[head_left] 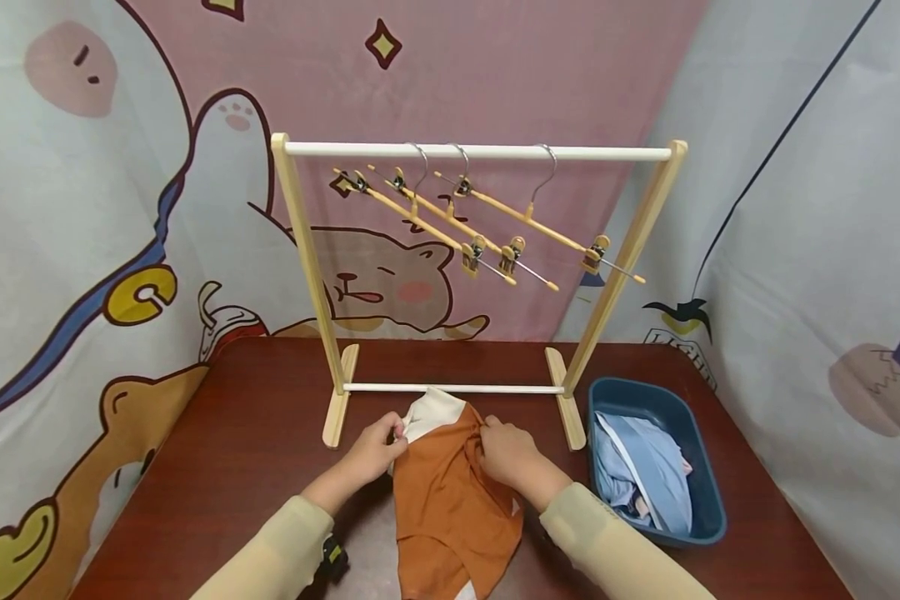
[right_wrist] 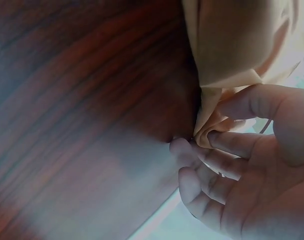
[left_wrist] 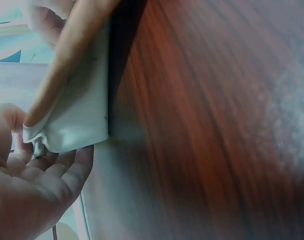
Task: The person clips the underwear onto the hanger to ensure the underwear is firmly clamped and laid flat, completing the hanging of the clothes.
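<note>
An orange-brown garment [head_left: 437, 492] with cream-white parts hangs between both hands in front of the rack, its exact kind unclear. On its left side, my left hand [head_left: 377, 448] pinches the cream-white edge. The left wrist view shows the white fabric [left_wrist: 79, 117] bunched at the thumb and fingers. On the other side, my right hand [head_left: 512, 454] pinches the orange-brown cloth near its top. A fold of that cloth [right_wrist: 236, 60] sits between thumb and forefinger in the right wrist view, the other fingers loosely bent.
A wooden rack [head_left: 311, 275] with a white top rail stands behind the hands. Three clip hangers [head_left: 528, 218] hang from it. To the right is a blue basin [head_left: 708, 492] with light blue clothing [head_left: 645, 467]. A small black object [head_left: 335, 557] lies by the left sleeve.
</note>
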The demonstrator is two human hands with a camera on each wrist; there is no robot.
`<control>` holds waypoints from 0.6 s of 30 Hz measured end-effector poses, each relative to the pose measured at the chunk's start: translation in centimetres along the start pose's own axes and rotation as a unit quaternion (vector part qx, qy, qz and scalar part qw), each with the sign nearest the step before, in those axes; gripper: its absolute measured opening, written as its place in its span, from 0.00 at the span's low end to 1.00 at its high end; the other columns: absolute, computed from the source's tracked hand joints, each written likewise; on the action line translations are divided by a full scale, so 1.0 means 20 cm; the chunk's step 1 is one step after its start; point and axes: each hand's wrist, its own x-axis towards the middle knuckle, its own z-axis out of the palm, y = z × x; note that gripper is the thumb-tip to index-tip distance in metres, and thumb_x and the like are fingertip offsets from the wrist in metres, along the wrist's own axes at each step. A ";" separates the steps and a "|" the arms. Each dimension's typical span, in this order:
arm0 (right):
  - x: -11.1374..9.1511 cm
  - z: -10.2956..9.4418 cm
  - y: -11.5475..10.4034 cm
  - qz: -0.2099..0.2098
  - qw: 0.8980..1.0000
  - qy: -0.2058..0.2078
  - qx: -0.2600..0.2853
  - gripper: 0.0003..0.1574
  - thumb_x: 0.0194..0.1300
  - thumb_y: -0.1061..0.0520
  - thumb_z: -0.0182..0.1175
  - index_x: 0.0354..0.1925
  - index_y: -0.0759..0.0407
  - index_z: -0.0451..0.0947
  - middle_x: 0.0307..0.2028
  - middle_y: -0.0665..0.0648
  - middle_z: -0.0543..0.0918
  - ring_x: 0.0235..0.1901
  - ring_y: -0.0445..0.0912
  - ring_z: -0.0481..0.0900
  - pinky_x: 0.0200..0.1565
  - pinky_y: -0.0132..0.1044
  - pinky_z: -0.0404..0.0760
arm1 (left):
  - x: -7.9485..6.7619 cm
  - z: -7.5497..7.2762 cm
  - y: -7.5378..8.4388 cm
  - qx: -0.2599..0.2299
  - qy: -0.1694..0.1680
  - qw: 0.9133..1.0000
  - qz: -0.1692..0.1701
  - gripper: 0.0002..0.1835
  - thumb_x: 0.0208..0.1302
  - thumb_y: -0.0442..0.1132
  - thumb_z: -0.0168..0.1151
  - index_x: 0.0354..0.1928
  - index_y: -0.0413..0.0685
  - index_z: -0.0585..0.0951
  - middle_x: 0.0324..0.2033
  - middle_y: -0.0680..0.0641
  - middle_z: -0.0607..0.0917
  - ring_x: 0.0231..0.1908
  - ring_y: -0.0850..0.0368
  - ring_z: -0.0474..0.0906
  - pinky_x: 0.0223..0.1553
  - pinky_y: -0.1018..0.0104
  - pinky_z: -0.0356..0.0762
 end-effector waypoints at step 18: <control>-0.02 0.03 0.03 0.019 1.000 0.004 0.005 0.17 0.61 0.53 0.59 0.43 0.64 0.80 0.38 0.56 0.74 0.32 0.53 0.78 0.29 0.50 0.78 | 0.00 -0.05 -0.04 -0.011 0.018 0.999 -0.045 0.24 0.52 0.46 0.71 0.48 0.46 0.75 0.26 0.48 0.78 0.25 0.60 0.71 0.27 0.66 0.69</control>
